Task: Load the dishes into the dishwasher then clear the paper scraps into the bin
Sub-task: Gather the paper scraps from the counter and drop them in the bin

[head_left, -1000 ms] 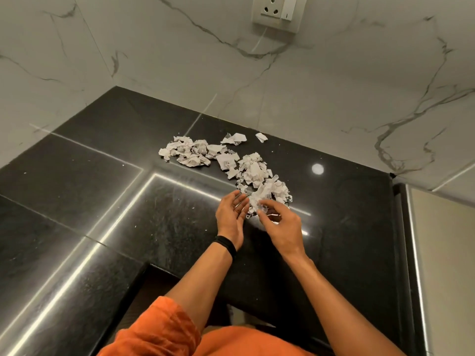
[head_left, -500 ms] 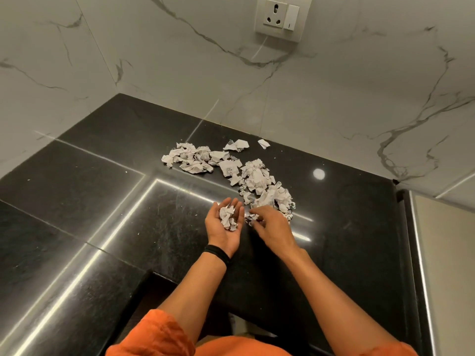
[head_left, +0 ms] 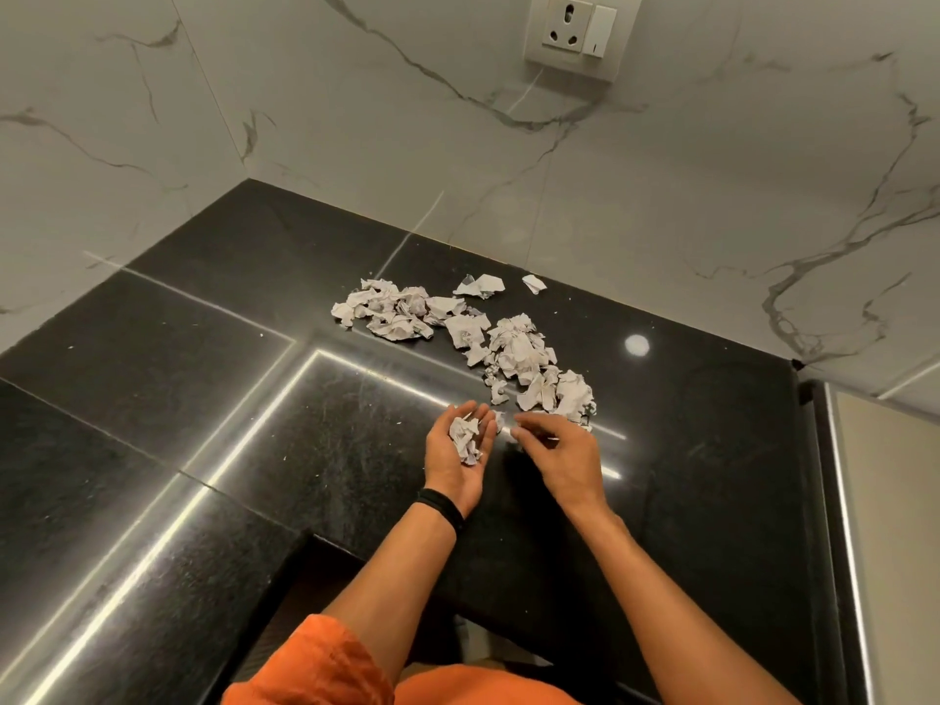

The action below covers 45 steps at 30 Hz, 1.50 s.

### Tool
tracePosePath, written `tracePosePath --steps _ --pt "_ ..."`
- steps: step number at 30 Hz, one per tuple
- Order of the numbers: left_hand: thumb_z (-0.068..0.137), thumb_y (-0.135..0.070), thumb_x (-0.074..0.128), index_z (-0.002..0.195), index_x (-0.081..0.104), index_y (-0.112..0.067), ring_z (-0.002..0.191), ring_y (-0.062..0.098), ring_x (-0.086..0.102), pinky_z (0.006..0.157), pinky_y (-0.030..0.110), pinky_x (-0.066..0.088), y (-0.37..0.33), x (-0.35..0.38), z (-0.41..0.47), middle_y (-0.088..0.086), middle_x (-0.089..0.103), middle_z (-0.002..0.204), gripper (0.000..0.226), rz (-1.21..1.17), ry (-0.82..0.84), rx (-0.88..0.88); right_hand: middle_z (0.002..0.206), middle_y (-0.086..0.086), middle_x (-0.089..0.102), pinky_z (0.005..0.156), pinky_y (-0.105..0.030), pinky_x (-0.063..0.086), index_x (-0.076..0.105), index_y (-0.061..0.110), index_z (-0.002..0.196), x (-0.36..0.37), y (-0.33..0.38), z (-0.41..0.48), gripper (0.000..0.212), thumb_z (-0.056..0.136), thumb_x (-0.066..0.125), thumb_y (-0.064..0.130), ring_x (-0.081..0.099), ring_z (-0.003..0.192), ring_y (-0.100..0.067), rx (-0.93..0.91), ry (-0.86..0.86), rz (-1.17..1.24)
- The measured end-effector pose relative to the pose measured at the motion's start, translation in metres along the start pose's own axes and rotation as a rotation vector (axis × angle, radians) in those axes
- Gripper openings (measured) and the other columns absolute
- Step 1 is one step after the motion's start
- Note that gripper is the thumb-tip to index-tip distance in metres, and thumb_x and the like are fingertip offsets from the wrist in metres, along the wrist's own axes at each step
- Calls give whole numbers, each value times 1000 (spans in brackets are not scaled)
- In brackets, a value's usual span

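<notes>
Crumpled white paper scraps [head_left: 519,348] lie in a loose trail on the black stone counter [head_left: 330,429], running from the back middle toward my hands. My left hand [head_left: 454,463] is palm up just in front of the trail's near end. A small wad of scraps [head_left: 465,435] rests in that palm, the fingers nearly straight. My right hand [head_left: 562,452] hovers beside it, palm down. Its blurred fingertips pinch a small scrap next to the left fingers. No dishes, dishwasher or bin are in view.
White marble walls meet in a corner behind the counter, with a socket and switch plate [head_left: 570,35] high on the back wall. The counter's front edge [head_left: 325,544] steps inward near my body. A pale panel [head_left: 895,526] borders the counter on the right.
My left hand turned palm up and now carries a wad of scraps. My right hand has come back from the pile's near end toward the left palm.
</notes>
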<state>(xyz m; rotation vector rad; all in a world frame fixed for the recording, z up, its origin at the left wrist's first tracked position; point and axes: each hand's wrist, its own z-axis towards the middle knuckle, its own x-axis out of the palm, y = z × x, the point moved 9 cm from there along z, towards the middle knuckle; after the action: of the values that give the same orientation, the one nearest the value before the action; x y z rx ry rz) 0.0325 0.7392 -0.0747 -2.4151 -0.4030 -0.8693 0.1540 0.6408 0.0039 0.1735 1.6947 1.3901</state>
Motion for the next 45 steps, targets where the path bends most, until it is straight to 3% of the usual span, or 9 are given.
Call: tracePosePath --steps 6,11,15,20,27,34,39,42,45 --pt "99 -35 54 107 68 -7 93 29 71 89 40 55 24 21 -2 17 71 103 32 46 94 -105 88 15 70 73 -16 50 72 29 91 14 44 0 11 84 80 31 65 85 -4 -100 47 47" --pt "100 -26 53 104 66 -4 96 27 70 82 33 60 12 18 -6 17 70 108 26 -118 85 -122 94 15 72 81 -23 52 77 25 97 11 37 18 8 92 71 27 65 91 -3 -70 -20 122" --pt "99 -23 53 102 66 -2 102 28 69 88 36 60 -11 -1 -2 17 69 106 25 -197 41 -58 112 6 70 88 -27 51 72 21 118 22 19 36 24 94 69 24 64 97 -7 -32 71 -129" --pt "102 -28 50 107 65 -4 108 27 65 93 37 56 -37 -22 7 13 69 103 29 -201 -17 21 131 -2 59 102 -34 40 59 20 137 76 20 27 48 93 68 35 51 120 -24 -243 317 -516" --pt "103 -26 50 105 65 -4 99 26 67 94 37 55 -43 -23 10 13 70 96 27 -173 -30 43 105 -3 65 74 -34 49 72 16 107 92 26 11 16 93 64 17 56 99 -25 -545 327 -689" --pt "99 -23 56 100 68 -4 93 24 70 99 36 52 -21 3 10 15 71 101 22 -74 51 -12 95 13 73 83 -24 54 77 22 104 28 10 34 16 88 77 23 67 91 -2 47 2 63" --pt "101 -31 51 121 67 -3 109 28 66 102 38 48 5 24 9 18 67 124 38 -28 137 -105 102 13 74 83 -14 50 76 22 109 26 41 34 22 88 77 26 66 95 3 27 -19 176" --pt "100 -31 52 112 71 -7 99 25 71 94 37 54 12 33 5 13 73 109 33 -46 170 -154 110 17 71 90 -16 47 74 32 114 33 49 27 25 89 72 29 62 104 4 -78 74 4" --pt "98 -31 57 113 70 -6 105 26 70 105 38 48 12 33 7 14 72 113 32 -32 171 -174 118 19 70 100 -20 45 74 34 115 30 48 25 32 85 71 24 59 116 2 -113 137 -5"
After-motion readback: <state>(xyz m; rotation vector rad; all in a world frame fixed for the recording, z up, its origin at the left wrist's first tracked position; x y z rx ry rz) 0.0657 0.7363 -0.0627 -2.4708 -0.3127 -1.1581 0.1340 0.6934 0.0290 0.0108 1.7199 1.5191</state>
